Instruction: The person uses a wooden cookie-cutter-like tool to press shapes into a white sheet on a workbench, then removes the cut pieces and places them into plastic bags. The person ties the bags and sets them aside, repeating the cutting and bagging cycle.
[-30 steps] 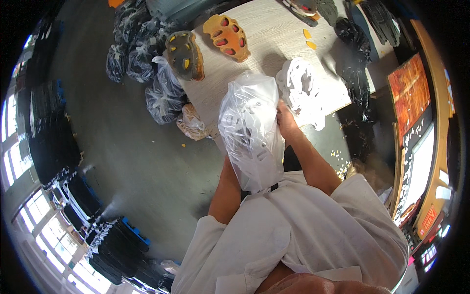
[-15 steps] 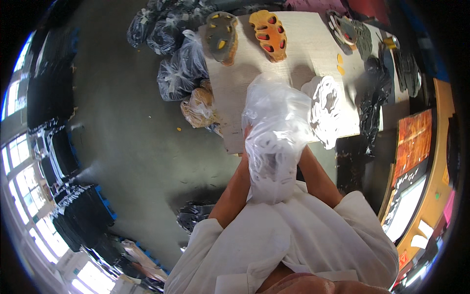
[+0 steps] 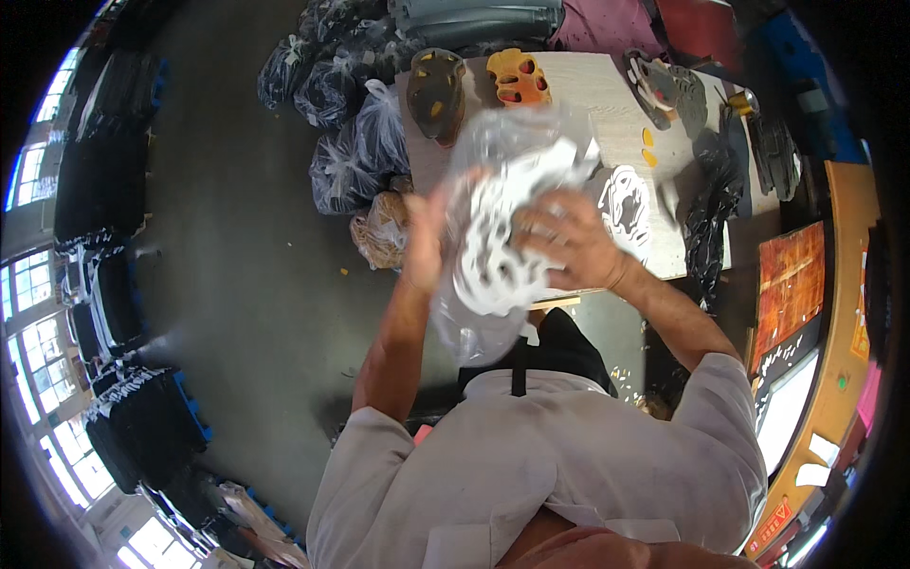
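Note:
A clear plastic bag [image 3: 471, 327] hangs tilted between my hands, above the near edge of the table. With it is a stack of white sole-shaped cut-outs [image 3: 493, 270] full of holes; most of the stack appears to lie inside the plastic. My left hand [image 3: 427, 237], smeared by motion, grips the bag's left side, its fingertips partly behind the film. Across the right side of the stack my right hand [image 3: 569, 242] is curled, fingers over the cut-outs. Another white cut-out stack [image 3: 626, 211] lies on the table just beyond my right wrist.
On the table [image 3: 578, 81] are a dark sole-shaped template [image 3: 436, 95], an orange template [image 3: 518, 78], grey sole pieces [image 3: 654, 87] and yellow bits [image 3: 648, 147]. Black plastic [image 3: 716, 209] drapes over the right edge. Filled bags [image 3: 346, 171] are heaped along the left side.
The bag has tipped over from upright, and the white cut-outs show more plainly. My right hand has come from the bag's side onto the stack; my left hand has shifted left.

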`<state>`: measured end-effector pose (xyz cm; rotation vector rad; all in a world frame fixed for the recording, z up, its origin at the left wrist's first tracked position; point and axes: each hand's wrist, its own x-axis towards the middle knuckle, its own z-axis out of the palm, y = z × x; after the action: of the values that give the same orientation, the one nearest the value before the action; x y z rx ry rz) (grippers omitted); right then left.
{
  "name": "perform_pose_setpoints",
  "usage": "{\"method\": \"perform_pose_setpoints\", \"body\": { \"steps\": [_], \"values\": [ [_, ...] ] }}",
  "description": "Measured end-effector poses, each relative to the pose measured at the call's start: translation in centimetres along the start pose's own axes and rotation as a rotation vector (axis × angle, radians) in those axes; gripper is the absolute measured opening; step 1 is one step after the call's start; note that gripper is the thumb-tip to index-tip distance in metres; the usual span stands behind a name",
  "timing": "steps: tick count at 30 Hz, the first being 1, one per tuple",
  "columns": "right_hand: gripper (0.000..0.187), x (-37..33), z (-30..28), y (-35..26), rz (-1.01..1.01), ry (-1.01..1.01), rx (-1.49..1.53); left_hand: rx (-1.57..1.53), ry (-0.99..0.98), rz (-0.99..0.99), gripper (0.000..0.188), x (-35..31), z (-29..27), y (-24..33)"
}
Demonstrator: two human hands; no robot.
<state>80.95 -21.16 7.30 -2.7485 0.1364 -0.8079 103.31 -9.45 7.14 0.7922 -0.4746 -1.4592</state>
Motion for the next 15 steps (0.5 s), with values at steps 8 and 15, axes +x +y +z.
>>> {"method": "perform_pose_setpoints", "body": {
  "steps": [8, 15],
  "values": [
    [0.058, -1.4, 1.4, -3.5, 0.043, -0.165, 0.079, 0.513, 0.227, -0.028, 0.034, -1.9, -1.6, -3.3],
    [0.037, 2.7, -5.6, 0.1, 0.301, 0.015, 0.250, 1.016, 0.204, 0.274, 0.041, -2.9, -0.5, -1.6]
  ]
}}
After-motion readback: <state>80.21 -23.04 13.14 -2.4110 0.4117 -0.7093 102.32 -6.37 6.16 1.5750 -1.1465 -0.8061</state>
